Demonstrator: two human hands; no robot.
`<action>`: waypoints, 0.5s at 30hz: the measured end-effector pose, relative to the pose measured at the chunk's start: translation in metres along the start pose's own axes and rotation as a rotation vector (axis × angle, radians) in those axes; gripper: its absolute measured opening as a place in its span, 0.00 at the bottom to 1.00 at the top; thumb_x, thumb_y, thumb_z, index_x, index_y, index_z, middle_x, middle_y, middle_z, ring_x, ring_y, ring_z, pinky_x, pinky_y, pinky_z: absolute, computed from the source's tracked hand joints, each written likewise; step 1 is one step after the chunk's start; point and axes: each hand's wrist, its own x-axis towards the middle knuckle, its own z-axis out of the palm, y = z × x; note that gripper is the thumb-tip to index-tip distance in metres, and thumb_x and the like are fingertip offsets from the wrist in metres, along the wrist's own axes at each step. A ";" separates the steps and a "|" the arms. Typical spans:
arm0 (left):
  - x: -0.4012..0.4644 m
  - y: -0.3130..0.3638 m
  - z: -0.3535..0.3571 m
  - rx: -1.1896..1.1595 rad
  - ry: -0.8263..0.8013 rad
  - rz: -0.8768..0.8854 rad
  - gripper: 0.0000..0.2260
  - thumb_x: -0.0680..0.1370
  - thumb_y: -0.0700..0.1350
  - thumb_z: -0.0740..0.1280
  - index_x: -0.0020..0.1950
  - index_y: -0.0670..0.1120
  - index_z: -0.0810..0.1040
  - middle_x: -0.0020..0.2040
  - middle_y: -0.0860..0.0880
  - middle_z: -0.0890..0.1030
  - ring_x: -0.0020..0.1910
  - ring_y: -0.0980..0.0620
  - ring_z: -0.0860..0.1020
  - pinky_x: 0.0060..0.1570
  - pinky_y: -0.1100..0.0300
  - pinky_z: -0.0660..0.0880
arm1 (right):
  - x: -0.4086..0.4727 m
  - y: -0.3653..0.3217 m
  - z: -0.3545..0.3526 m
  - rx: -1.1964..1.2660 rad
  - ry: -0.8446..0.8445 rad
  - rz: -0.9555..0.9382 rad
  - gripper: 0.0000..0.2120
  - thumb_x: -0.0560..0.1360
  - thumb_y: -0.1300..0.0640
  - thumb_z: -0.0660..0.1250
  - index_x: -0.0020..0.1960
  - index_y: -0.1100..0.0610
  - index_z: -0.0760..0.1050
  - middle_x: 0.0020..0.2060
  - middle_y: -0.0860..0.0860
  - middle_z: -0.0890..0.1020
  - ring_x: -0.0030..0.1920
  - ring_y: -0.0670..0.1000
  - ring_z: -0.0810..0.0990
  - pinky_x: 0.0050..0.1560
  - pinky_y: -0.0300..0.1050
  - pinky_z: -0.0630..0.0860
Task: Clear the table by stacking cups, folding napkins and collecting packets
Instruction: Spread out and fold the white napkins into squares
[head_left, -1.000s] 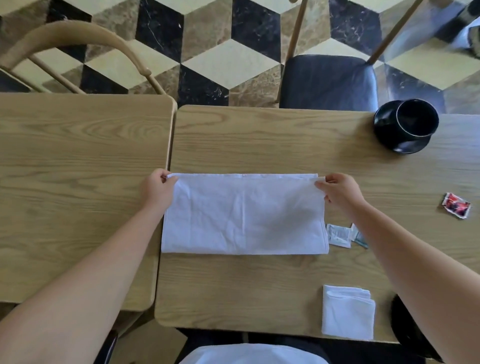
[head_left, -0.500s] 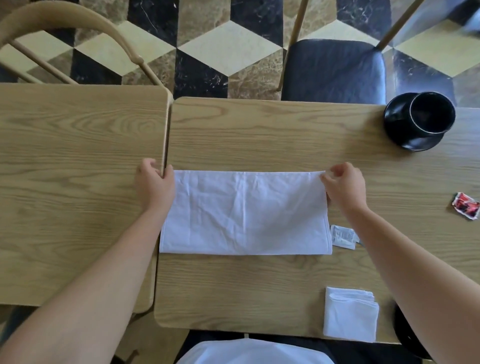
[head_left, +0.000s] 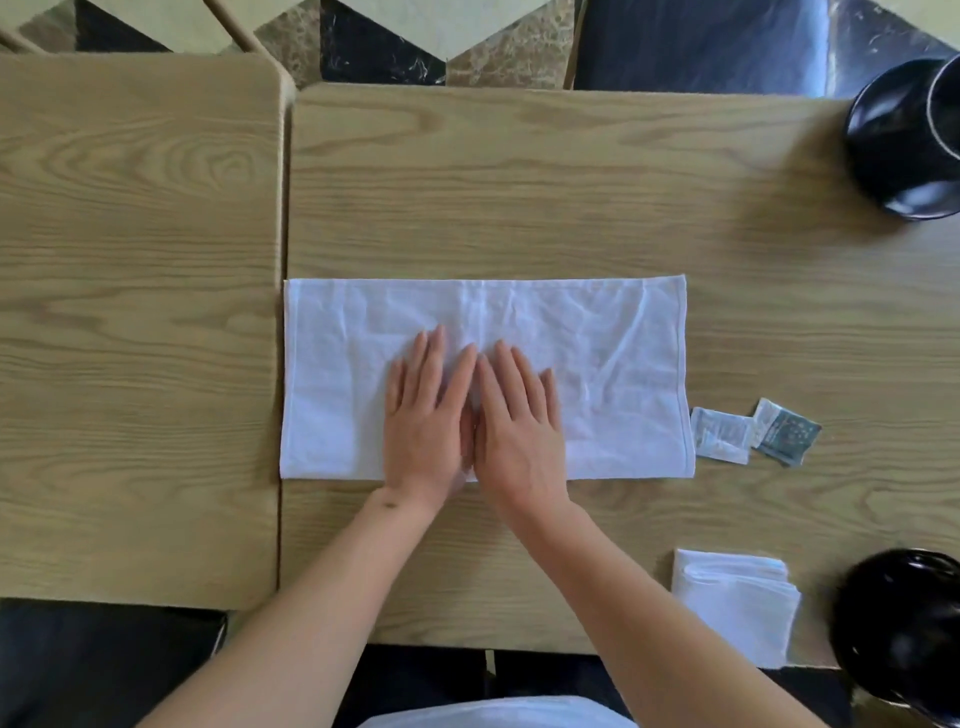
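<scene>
White napkin (head_left: 597, 353) lies beneath left hand (head_left: 423, 415) and right hand (head_left: 519, 421), both flat, fingers spread.

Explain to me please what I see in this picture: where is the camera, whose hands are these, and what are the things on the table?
The camera sits on a person's head and looks down, so you see that person's own bare arms; there is no machine. The left hand and the right hand lie flat, side by side, on the middle of a white napkin, which is spread as a long rectangle on a wooden table. They press on it; they hold nothing. Right of the napkin lie two small packets, one pale, one darker. Nearer the person, at the table's edge, rests a folded napkin. A black cup stands at the far right, and another black object, partly cut off, at the near right.
</scene>
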 end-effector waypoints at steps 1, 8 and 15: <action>-0.002 -0.004 0.003 0.029 -0.005 0.018 0.22 0.82 0.44 0.61 0.77 0.44 0.68 0.79 0.39 0.63 0.79 0.40 0.60 0.77 0.40 0.56 | -0.002 0.000 0.005 0.004 0.003 -0.023 0.24 0.82 0.59 0.62 0.77 0.59 0.67 0.77 0.56 0.67 0.79 0.55 0.61 0.79 0.60 0.55; -0.001 -0.013 0.007 0.123 0.005 0.028 0.23 0.85 0.50 0.53 0.80 0.48 0.64 0.81 0.41 0.59 0.81 0.42 0.54 0.78 0.41 0.53 | -0.001 0.032 0.006 -0.099 0.087 0.006 0.24 0.84 0.49 0.58 0.79 0.51 0.65 0.79 0.53 0.64 0.81 0.53 0.58 0.80 0.57 0.51; 0.005 -0.076 -0.009 0.225 0.035 -0.092 0.27 0.83 0.52 0.52 0.82 0.48 0.57 0.82 0.41 0.55 0.82 0.43 0.51 0.79 0.43 0.50 | -0.005 0.080 -0.021 -0.176 0.143 0.219 0.29 0.81 0.51 0.57 0.81 0.51 0.58 0.81 0.53 0.58 0.82 0.53 0.52 0.81 0.55 0.45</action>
